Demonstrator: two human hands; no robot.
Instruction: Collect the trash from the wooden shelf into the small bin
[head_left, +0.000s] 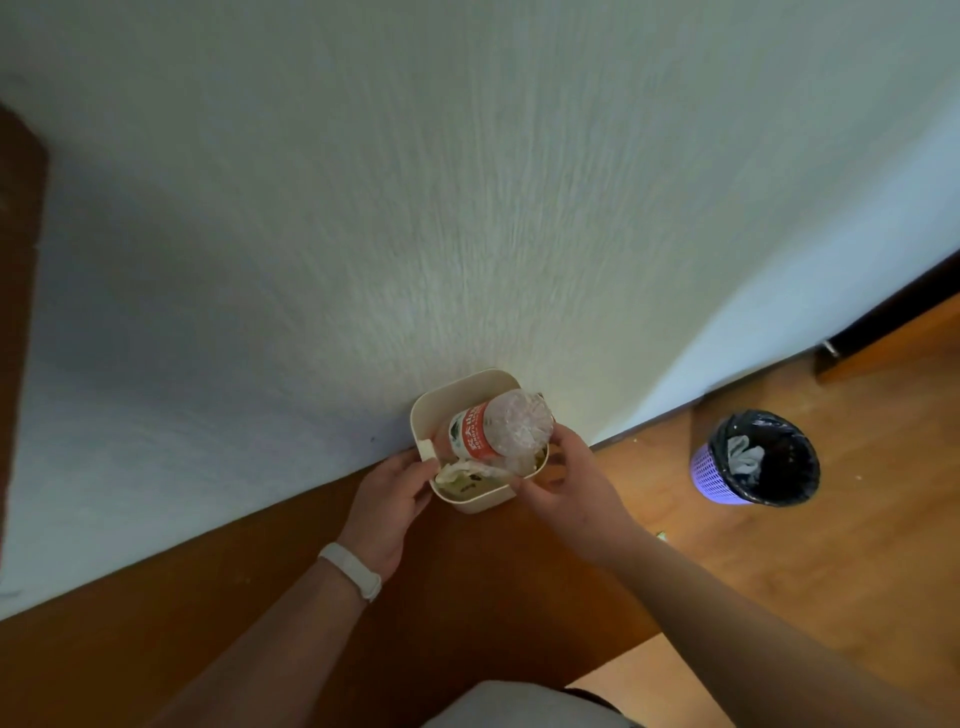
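Observation:
A small cream square bin (457, 395) stands on the wooden shelf (291, 613) against the white wall. A clear plastic bottle (498, 426) with a red and white label sticks out of it, base upward, over crumpled paper trash (467, 475). My left hand (395, 499) grips the bin's left side; a white band is on that wrist. My right hand (566, 478) holds the bin's right front corner, fingers close to the bottle's base.
To the right, on the lighter wooden floor, stands a purple mesh waste basket (753, 460) with a black liner and white paper inside. A dark wooden piece (21, 260) runs along the left edge. A dark door base (893, 306) shows at far right.

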